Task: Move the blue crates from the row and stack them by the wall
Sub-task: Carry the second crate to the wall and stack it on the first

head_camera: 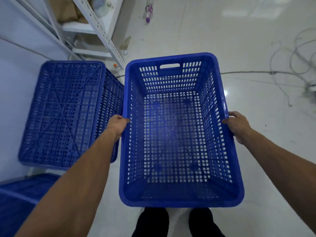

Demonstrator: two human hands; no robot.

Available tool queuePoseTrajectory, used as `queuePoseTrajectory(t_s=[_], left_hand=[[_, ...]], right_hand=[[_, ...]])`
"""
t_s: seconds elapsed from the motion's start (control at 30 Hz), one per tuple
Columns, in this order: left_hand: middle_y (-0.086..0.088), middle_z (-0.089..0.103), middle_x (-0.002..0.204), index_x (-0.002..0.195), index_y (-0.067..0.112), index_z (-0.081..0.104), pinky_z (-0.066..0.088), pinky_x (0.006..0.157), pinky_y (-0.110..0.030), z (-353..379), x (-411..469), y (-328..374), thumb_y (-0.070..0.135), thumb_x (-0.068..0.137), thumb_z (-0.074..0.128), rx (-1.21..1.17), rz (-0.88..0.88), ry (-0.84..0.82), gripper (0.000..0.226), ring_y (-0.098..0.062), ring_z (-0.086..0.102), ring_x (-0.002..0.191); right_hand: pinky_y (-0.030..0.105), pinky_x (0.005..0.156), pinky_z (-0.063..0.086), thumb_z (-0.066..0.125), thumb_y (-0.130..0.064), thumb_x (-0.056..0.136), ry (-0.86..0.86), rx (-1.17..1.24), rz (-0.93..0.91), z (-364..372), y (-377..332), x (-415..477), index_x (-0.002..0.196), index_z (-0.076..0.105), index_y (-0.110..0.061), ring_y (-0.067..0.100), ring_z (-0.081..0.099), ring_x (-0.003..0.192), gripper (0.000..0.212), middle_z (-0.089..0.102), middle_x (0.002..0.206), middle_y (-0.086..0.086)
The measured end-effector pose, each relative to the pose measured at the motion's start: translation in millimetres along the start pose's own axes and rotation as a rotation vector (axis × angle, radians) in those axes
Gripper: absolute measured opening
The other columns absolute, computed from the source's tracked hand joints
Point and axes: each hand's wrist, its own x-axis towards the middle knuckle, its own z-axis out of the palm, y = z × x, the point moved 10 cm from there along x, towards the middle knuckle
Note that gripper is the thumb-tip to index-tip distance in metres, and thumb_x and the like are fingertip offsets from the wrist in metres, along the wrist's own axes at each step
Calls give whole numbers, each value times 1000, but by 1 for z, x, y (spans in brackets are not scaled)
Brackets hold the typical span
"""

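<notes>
Left hand (119, 123) and right hand (238, 124) each clamped on long rims of upright blue crate (172, 200), upturned crate (66, 113) just left.

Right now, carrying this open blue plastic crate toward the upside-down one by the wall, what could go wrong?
The open blue perforated plastic crate hides the floor ahead, so the loose grey cables could trip you. The left hand passes close to the upside-down blue crate; knuckles might get pinched.

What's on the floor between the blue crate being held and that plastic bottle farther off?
Bare white floor between the held crate and bottle, per the head view.
</notes>
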Motion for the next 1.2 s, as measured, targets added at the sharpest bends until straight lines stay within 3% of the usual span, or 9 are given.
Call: queuePoseTrajectory(t_s=[0.23,0.33,0.43,0.6,0.73,0.9,0.97,1.07,1.2], left_hand=[[-8,64,89,103,12,51,50,59,-33,-64,-159,40,24,95,63,13,32,-6,19,-22,61,72],[-11,62,88,91,14,48,53,62,-40,-105,-220,41,21,93,64,9,61,36,18,-27,61,74],[-19,65,104,84,15,46,57,87,-54,-146,-262,28,18,90,69,-29,60,103,24,-36,66,95],[-16,68,102,83,15,50,57,83,-47,-207,-329,4,18,86,69,-123,74,239,19,-31,66,91],[-10,63,90,74,16,50,54,75,-40,-260,-368,-28,14,86,67,-113,77,325,21,-25,60,82],[-10,62,75,66,13,56,54,70,-37,-337,-388,-89,16,83,70,-88,53,395,22,-25,60,74],[-15,66,82,75,8,67,55,75,-39,-365,-395,-120,18,83,69,-104,30,418,13,-30,64,78],[-21,72,95,95,-7,71,56,81,-41,-405,-401,-185,23,77,68,-208,-27,454,35,-36,69,87],[-18,73,83,71,4,68,60,70,-44,-449,-411,-290,29,66,71,-359,-119,517,26,-34,70,75]], right_hand=[[29,59,49,60,-11,94,-51,-23,-85,-74,-47,-129,130,51,-12,18,62,77,37,63,115,13],[30,58,51,59,-12,95,-51,-24,-126,-93,-66,-181,132,50,-13,20,64,79,38,63,112,12],[36,67,56,58,-19,96,-36,-62,-208,-103,-85,-228,131,51,-15,23,66,83,36,65,112,10],[33,66,40,38,-35,104,186,-369,-519,-98,-134,-299,118,52,-8,23,56,75,33,61,94,6],[35,61,42,40,-40,103,143,-481,-642,-58,-147,-345,100,45,-11,24,56,71,30,57,84,5],[42,69,51,48,-38,99,39,-567,-778,17,-168,-403,99,41,-14,26,58,77,26,56,90,5],[40,68,47,48,-37,100,15,-622,-827,49,-176,-425,98,40,-12,27,55,77,26,56,92,7],[37,67,40,47,-35,100,2,-707,-926,106,-185,-464,99,42,-7,28,49,75,28,57,94,13],[39,69,39,49,-34,100,-81,-814,-1050,189,-187,-522,103,45,-3,41,60,87,32,62,102,22]])
